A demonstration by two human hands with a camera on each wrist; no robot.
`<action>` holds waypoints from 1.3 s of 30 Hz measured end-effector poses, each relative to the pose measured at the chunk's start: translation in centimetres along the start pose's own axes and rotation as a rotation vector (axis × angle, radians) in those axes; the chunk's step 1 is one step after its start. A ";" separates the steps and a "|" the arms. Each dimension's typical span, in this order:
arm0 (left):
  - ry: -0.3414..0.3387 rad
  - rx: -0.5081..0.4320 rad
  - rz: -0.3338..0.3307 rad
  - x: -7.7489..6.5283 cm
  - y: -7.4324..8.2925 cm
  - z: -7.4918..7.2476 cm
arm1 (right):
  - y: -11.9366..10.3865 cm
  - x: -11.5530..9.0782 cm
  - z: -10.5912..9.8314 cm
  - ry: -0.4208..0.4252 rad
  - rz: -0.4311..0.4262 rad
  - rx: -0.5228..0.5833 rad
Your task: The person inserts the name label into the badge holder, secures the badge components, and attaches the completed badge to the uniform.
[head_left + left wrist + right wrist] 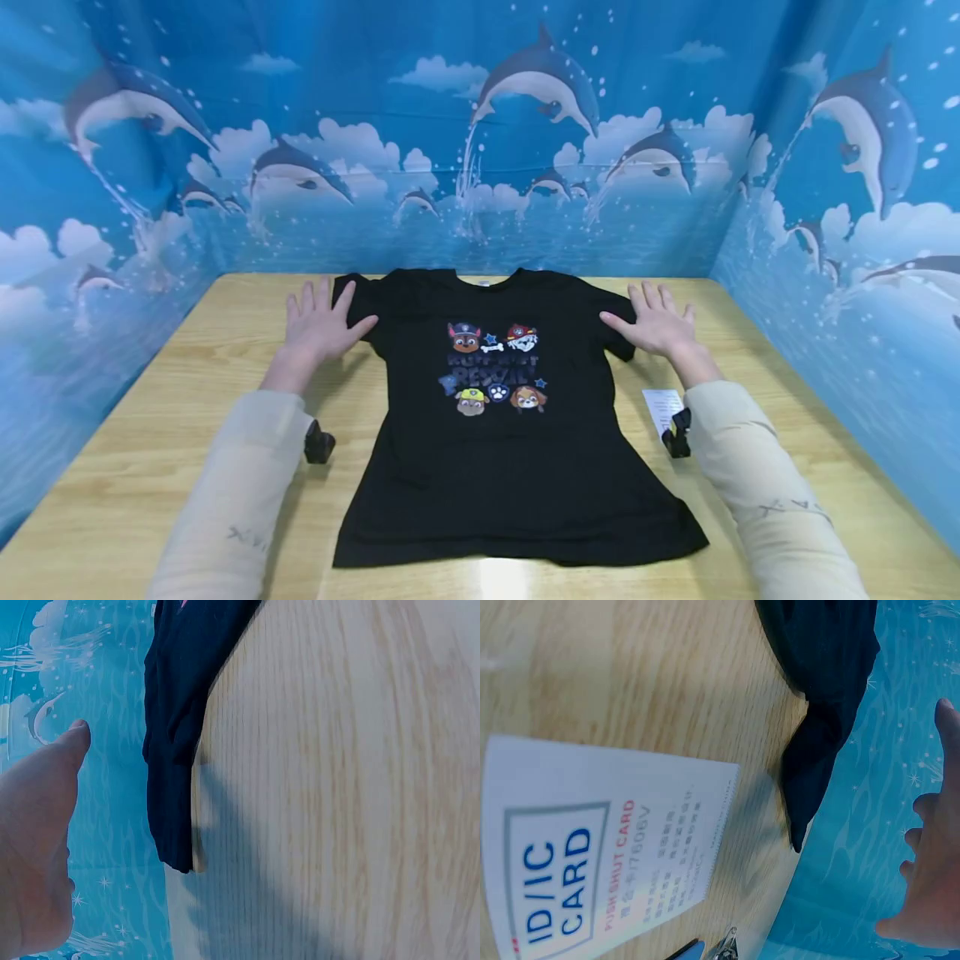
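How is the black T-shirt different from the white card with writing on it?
The T-shirt is black, but the card is white. The T-shirt is much bigger than the card. The T-shirt shows cartoon animal faces, while the card shows "ID/IC CARD" lettering. Both lie on the table.

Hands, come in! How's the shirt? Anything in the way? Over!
Left hand, right hand: open, near the sleeves. Shirt flat, print up. Card beside shirt, not on it. Over.

Card point(609, 844) "ID/IC CARD", "PUSH SHUT CARD", shirt point(502, 442) "RESCUE"
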State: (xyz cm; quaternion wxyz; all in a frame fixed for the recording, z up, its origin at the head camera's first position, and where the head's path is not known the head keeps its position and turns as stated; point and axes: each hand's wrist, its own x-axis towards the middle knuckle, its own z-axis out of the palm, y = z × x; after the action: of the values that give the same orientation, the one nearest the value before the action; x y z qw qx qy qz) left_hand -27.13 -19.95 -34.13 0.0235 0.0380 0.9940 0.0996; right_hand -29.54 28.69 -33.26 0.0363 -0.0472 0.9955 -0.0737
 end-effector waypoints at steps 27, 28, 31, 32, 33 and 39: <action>0.114 0.003 0.142 1.3 7.4 -1.3 | 3.7 -3.1 -1.9 0.108 -0.065 0.208; 0.117 -0.010 0.151 1.3 7.9 -1.3 | 3.9 -3.3 -1.9 0.102 -0.069 0.225; 0.108 -0.044 0.174 1.3 9.4 -1.1 | 4.8 -3.9 -1.9 0.088 -0.066 0.261; 0.102 -0.054 0.179 1.3 9.9 -1.0 | 5.1 -4.1 -2.0 0.089 -0.065 0.266; 0.089 -0.064 0.183 1.3 10.4 -1.0 | 5.4 -4.2 -2.0 0.092 -0.067 0.269; 0.022 -0.150 0.223 1.3 13.0 -0.9 | 7.0 -5.1 -2.1 0.076 -0.049 0.293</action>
State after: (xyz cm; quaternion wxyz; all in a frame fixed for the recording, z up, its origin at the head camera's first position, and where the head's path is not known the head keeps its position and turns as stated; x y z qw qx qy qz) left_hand -27.51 -7.30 -30.69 0.0040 0.1455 0.9736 0.1760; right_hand -25.28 36.42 -31.90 0.0033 -0.0626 0.9733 -0.2209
